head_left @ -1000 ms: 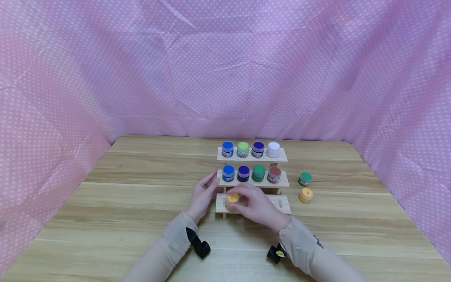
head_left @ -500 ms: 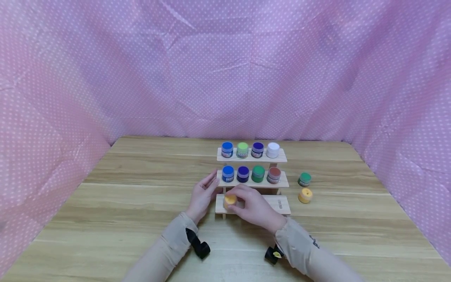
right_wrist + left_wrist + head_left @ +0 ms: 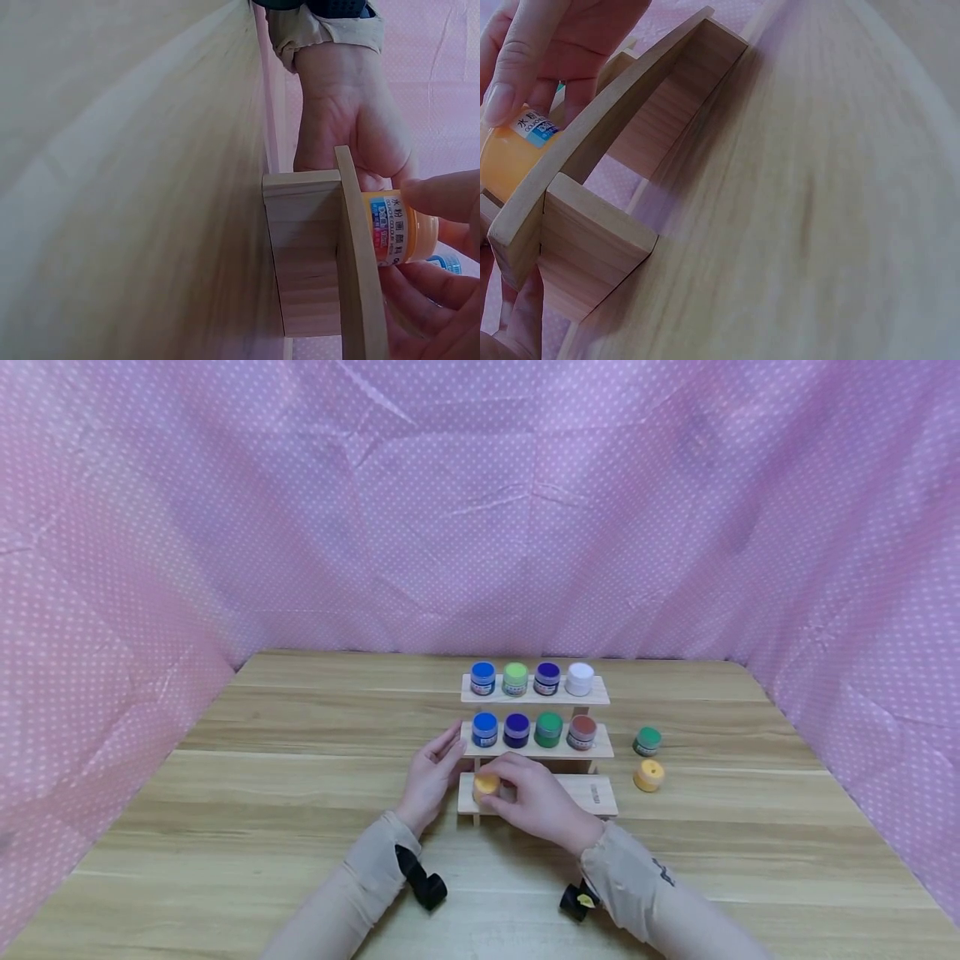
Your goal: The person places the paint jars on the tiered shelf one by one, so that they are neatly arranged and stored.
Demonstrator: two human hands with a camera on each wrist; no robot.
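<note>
My right hand (image 3: 536, 797) pinches an orange-yellow paint jar (image 3: 487, 787) between thumb and fingers. This jar stands upright at the left end of the lowest shelf of a wooden three-step rack (image 3: 577, 789). In the right wrist view, the label on the jar (image 3: 390, 229) faces the camera and its base meets the shelf board (image 3: 358, 262). At the rack's left side, my left hand (image 3: 429, 781) reaches forward with fingers fairly straight, its tips against the end of the rack. Part of those fingers is hidden behind the wood.
Blue, light green, purple and white jars (image 3: 580, 679) line the top shelf. Blue, purple, green and reddish-brown jars (image 3: 582, 732) fill the middle one. Right of the rack, a green jar (image 3: 647, 741) and another yellow jar (image 3: 648, 775) stand on the wooden table (image 3: 750, 860).
My right hand has slid the yellow jar slightly left along the lowest shelf, towards its end. The left hand has stayed at the rack's side.
</note>
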